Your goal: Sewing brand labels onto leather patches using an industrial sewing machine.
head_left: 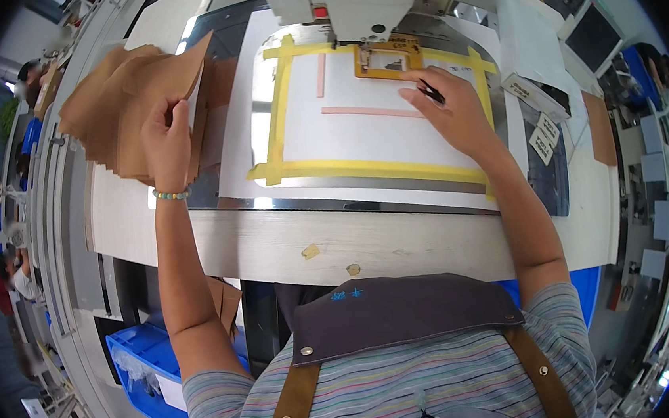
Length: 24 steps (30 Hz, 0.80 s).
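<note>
My left hand is closed at the near edge of a fanned stack of brown paper pieces, thumb and forefinger pinched on the top piece. In my right hand sits a small black tool, mostly hidden by the fingers. Its fingertips are beside the yellow-brown presser frame under the sewing machine head. Beneath lies a white sheet bordered with yellow tape, carrying two pink strips, one upright and one crosswise.
A white box and small white labels lie at the right. Below the table's left side stands a blue bin with clear plastic inside. Tape scraps stick to the front edge. A screen stands at far right.
</note>
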Available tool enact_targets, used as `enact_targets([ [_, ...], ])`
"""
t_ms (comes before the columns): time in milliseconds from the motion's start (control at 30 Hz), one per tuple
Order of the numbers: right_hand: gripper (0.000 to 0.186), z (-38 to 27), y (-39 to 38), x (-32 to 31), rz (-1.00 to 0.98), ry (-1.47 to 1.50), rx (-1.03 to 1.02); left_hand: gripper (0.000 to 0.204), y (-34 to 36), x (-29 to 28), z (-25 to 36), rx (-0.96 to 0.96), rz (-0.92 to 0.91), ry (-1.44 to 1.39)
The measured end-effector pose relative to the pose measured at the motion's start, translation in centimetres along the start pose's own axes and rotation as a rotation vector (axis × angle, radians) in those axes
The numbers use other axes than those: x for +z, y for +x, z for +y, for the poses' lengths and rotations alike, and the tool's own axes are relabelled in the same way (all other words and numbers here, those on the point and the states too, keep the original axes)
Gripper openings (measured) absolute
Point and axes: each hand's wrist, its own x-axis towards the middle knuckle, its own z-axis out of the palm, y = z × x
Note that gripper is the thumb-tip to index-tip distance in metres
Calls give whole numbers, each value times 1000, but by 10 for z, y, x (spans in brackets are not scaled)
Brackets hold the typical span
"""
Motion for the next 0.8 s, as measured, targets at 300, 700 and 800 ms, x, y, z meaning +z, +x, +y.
enact_targets([
  [300,41,14,13,31,-60,-321,-338,15,-28,178,39,414,-409,198],
  [700,17,28,26,62,-123,-542,-699,26,-93,83,39,801,-438,718],
  [800,15,28,29,66,-81,-576,-746,28,-96,69,35,861,-435,863],
])
